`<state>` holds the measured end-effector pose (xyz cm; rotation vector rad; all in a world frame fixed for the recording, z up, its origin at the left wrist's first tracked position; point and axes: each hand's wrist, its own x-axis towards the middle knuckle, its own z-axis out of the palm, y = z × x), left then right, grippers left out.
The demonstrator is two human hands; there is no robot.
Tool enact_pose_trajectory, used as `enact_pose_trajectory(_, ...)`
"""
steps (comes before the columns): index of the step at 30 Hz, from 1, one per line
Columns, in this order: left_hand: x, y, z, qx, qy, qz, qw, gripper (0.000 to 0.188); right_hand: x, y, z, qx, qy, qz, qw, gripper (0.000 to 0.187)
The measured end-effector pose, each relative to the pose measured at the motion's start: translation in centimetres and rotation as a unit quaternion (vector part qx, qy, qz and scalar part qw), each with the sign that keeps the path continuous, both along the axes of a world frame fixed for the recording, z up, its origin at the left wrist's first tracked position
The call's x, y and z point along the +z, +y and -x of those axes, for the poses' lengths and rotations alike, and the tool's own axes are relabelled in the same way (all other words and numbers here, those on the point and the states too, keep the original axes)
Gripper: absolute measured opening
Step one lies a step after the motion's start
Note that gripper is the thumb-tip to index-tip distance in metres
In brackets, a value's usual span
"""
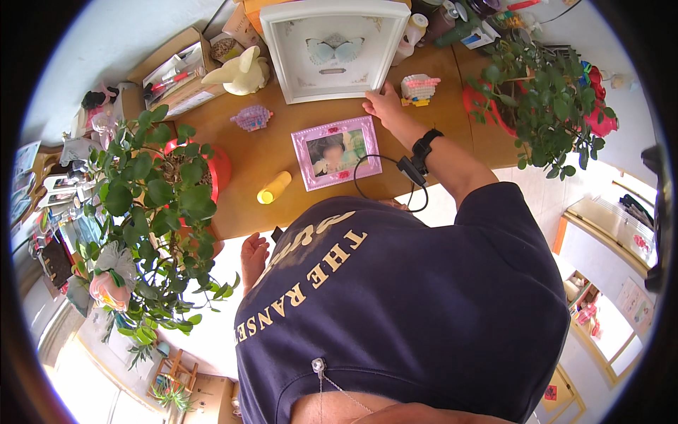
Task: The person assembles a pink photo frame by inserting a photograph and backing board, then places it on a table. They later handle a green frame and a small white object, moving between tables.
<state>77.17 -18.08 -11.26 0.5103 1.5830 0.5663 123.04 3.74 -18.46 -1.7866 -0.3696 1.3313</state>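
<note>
A white box frame (297,87) with a pale blue butterfly in it stands upright at the back of the wooden table. My right hand (385,104) grips its lower right corner; a black band with a cable is on that wrist. Down by the table's front edge, my left hand (254,258) hangs with loosely bent fingers and nothing visible in them. Between my arms lies a pink photo frame (304,157). A yellow cylinder (274,188) rests to its left. Small block figures, one purple (252,118) and one white and pink (419,90), sit on either side of the white frame.
Potted leafy plants stand at the left (148,187) and right (547,106) of the table. A cream rabbit figure (244,73) and a cardboard box of odds and ends (185,88) are at the back left. Several bottles (445,21) crowd the back right.
</note>
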Motion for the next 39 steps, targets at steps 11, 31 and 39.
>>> enact_pose_trajectory(11,-0.3,0.5,0.0,-0.005,-0.017,-0.01,1.0,0.042,-0.6,0.8,-0.9,0.073,-0.181,-0.032,0.98,0.042)
enact_pose_trajectory(31,-0.8,0.8,-0.3,-0.019,-0.005,-0.008,1.0,0.044,-0.7,1.5,-2.6,0.149,-0.201,-0.022,0.968,0.041)
enact_pose_trajectory(39,-0.9,0.8,-0.1,0.006,-0.043,-0.01,0.999,0.042,0.8,2.3,-2.1,0.16,-0.207,-0.007,0.965,0.043)
